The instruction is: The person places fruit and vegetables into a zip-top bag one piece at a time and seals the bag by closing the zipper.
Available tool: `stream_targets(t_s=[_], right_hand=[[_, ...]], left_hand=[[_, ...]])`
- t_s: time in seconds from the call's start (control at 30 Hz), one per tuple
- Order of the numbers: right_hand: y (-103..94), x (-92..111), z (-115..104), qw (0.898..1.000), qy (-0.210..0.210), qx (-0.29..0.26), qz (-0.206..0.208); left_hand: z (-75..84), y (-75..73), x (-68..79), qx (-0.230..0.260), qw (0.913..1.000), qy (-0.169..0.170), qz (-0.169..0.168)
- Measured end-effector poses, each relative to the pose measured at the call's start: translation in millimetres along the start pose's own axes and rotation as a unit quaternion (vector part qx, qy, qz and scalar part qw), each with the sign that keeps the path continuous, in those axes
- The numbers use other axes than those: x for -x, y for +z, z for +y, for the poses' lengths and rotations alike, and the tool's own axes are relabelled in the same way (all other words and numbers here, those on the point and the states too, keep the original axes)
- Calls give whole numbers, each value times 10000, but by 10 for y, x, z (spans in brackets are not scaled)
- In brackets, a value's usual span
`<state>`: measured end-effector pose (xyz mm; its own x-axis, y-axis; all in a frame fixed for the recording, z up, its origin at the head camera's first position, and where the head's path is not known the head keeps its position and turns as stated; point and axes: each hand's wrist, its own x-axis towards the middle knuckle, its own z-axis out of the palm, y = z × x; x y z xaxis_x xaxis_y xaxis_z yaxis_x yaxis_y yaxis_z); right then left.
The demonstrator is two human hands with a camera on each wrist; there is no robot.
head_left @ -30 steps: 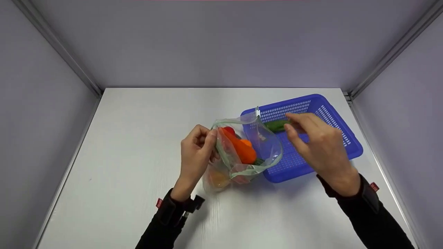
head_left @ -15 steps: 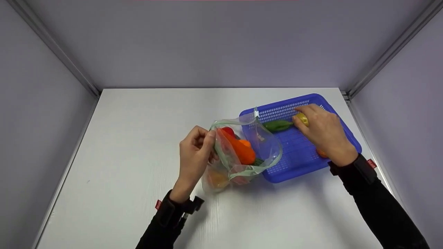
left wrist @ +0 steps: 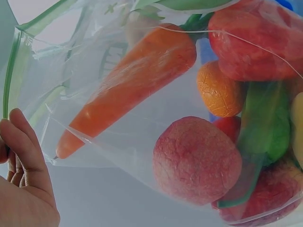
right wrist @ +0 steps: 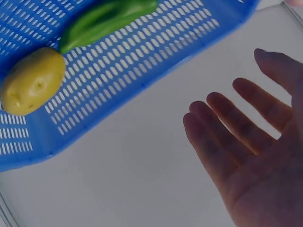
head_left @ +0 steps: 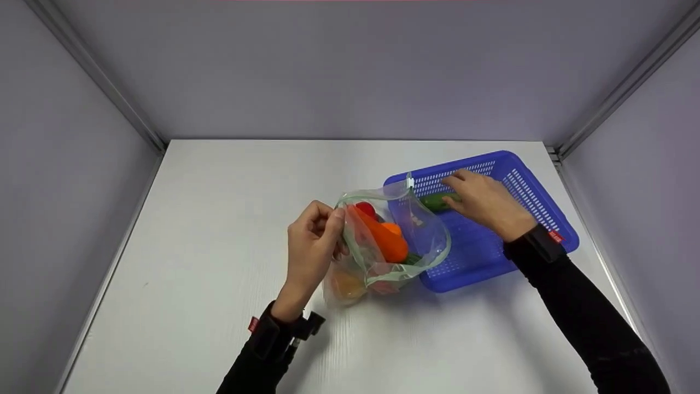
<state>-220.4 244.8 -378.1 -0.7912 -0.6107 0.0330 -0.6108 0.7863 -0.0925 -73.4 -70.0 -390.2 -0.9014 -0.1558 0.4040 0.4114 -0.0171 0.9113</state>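
My left hand (head_left: 311, 246) pinches the left edge of a clear zip bag (head_left: 407, 272), whose mouth stands wide. Inside the bag are a carrot (left wrist: 132, 85), an orange (left wrist: 220, 90), a large red pepper-like piece (left wrist: 258, 40) and a pinkish round fruit (left wrist: 196, 161). My right hand (head_left: 486, 202) reaches over the blue basket (head_left: 569, 239), thumb and fingers apart on either side of a green pepper (head_left: 436, 202). In the right wrist view that hand holds nothing, its fingers spread; the basket there carries the green pepper and a yellow potato (right wrist: 33, 80). The hand hides the potato in the head view.
The bag overlaps the basket's left end on a white table (head_left: 219, 246). Grey panels (head_left: 350, 71) stand behind the table and along both sides. A small black camera (head_left: 311, 325) sticks out from the left wrist.
My right hand went into the basket, closed in on the potato, then shifted left to the green pepper. The potato and a reddish-orange item near the wrist became hidden. My left hand stayed put.
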Motion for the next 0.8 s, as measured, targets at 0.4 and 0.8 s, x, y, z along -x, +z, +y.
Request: stream_targets(t_s=[0.4, 0.8], right_hand=[[283, -329, 106, 9947, 327, 14, -974], [486, -484, 248, 9942, -24, -195, -1053]], left_hand=[[-7, -15, 28, 50, 10000, -30, 63], [2, -26, 33, -32, 10000, 7, 24]])
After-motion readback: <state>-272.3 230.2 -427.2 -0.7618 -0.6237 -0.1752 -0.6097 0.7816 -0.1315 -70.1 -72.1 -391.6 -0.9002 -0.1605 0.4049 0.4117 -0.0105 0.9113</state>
